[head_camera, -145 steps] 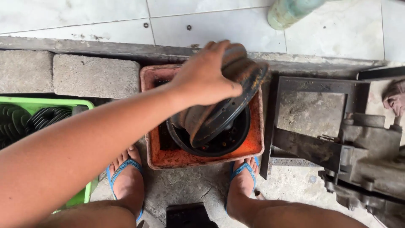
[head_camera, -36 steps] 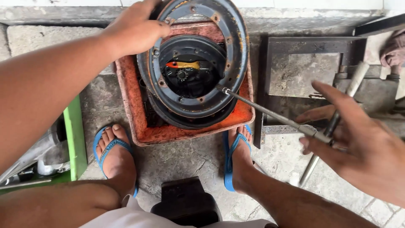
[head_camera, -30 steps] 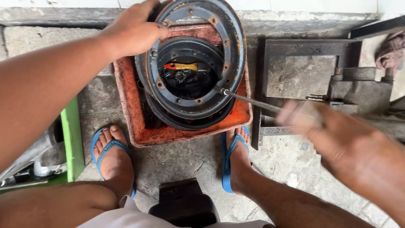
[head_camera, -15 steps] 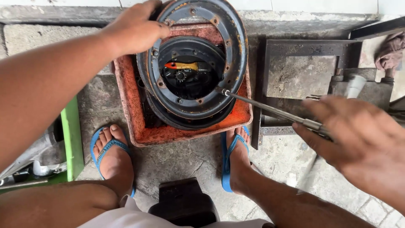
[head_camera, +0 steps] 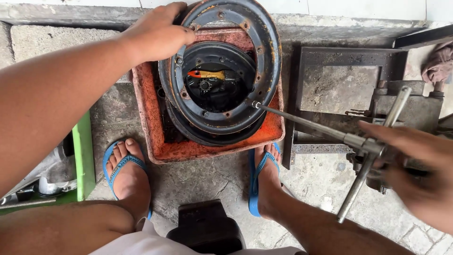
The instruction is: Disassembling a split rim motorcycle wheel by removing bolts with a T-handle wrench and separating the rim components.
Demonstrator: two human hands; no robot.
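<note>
The wheel rim (head_camera: 222,71) is steadied at 10 o'clock by the closed left hand (head_camera: 158,33). The T-wrench (head_camera: 330,132), since 0.5 s ago, stays seated at 4 o'clock, its crossbar gripped and turned by the right hand (head_camera: 415,170).

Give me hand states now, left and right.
Left hand: closed over the edge of the dark wheel rim, steadying it.
Right hand: closed on the T-handle wrench, tip at the rim.
</note>
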